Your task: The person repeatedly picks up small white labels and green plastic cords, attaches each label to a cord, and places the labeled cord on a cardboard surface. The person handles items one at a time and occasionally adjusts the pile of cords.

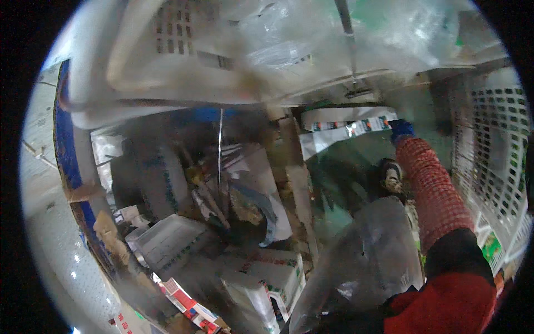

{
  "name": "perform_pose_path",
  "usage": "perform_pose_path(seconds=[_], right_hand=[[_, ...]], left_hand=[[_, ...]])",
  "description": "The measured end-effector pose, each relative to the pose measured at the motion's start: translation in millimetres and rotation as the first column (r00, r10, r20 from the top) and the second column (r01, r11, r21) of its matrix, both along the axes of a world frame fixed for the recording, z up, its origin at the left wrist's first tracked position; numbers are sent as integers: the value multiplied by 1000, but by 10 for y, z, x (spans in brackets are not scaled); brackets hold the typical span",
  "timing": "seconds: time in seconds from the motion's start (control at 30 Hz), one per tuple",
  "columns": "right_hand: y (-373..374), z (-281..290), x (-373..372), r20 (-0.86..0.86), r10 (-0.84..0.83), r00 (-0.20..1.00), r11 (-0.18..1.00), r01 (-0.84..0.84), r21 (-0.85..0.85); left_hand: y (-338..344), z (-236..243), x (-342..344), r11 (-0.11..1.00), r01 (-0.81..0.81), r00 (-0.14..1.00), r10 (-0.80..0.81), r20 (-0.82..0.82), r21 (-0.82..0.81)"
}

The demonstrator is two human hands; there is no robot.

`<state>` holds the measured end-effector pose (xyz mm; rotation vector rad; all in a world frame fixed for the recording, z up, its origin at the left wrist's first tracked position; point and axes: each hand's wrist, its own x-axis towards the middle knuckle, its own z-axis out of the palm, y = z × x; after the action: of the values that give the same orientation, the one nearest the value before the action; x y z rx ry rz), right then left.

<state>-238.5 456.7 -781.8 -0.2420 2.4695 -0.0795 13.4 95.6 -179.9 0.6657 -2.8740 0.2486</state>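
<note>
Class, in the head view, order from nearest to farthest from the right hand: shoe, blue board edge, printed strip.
1. Printed strip: left of the right hand.
2. Shoe: below the hand.
3. Blue board edge: far left.

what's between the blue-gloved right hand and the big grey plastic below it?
A dark shoe, seen in the head view, lies between the right hand and the grey plastic.
</note>
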Motion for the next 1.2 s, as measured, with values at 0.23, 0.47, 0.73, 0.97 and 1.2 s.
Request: perform_pose_path(seconds=[0.23, 0.47, 0.73, 0.97, 1.2], right_hand=[[-87, -1178, -537, -71, -60, 996, 997, 63, 40], [-190, -964, 151, -20, 81, 997, 991, -83, -104], [-280, 2825, 985, 636, -74, 768, 371, 613, -698], [-220, 6619, 559, 243, -15, 970, 67, 244, -967], [-1059, 7831, -56, -421, -273, 865, 24, -432, -902]], left_hand=[[149, -266, -295, 995, -74, 997, 72, 33, 68], [186, -90, -240, 972, -132, 991, 131, 19, 197], [-11, 331, 166, 986, -22, 1000, 25, -16, 167], [-169, 699, 303, 959, 10, 982, 43, -182, 282], [-157, 641, 376, 941, -145, 984, 168, -50, 305]])
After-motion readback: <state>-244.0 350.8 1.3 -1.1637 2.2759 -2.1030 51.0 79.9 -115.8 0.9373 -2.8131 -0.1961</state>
